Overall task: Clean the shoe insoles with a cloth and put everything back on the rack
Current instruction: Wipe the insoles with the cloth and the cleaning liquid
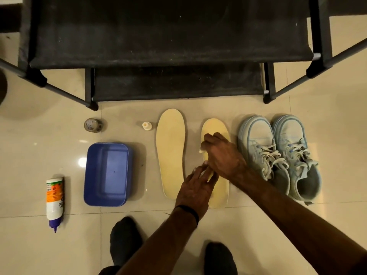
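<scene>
Honestly, the pale yellow foam insole [218,187] nearer the light blue lace-up sneakers [278,155] could skid on the glossy tile. The left hand [195,187] pins it with straight fingers; the right hand [220,153] bunches a small white cloth [201,150] against it. Pressing harder might buckle the foam. The black fabric-shelved rack [168,36] stands just beyond.
</scene>
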